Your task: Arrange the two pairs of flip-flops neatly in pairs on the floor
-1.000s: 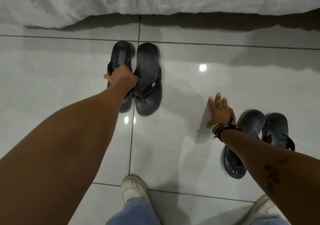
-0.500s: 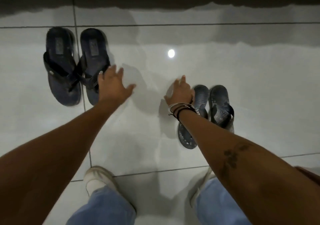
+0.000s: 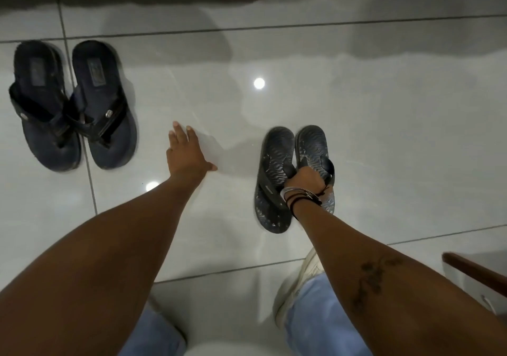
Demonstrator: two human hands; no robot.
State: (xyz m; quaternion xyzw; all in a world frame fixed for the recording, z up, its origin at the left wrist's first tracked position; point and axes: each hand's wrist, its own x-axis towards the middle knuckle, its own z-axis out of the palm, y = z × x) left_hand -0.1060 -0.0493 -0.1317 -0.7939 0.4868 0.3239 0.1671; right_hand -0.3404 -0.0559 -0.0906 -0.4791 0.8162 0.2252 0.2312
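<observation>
Two dark navy flip-flops lie side by side on the tiled floor at the left, straps nearly touching. Toward the right lies a smaller dark pair with a wavy pattern, also side by side. My right hand is closed around the straps of this patterned pair, covering their middle. My left hand hovers flat with fingers spread over bare tile between the two pairs, touching neither.
Glossy grey floor tiles with dark grout lines reflect ceiling lights. A dark shadow band from the bed runs along the top. My white shoes and jeans are at the bottom. A brown wooden edge juts in at the lower right.
My left hand let go of the navy pair and moved right, away from it. My right hand shifted from the floor beside the patterned pair onto its straps and closed.
</observation>
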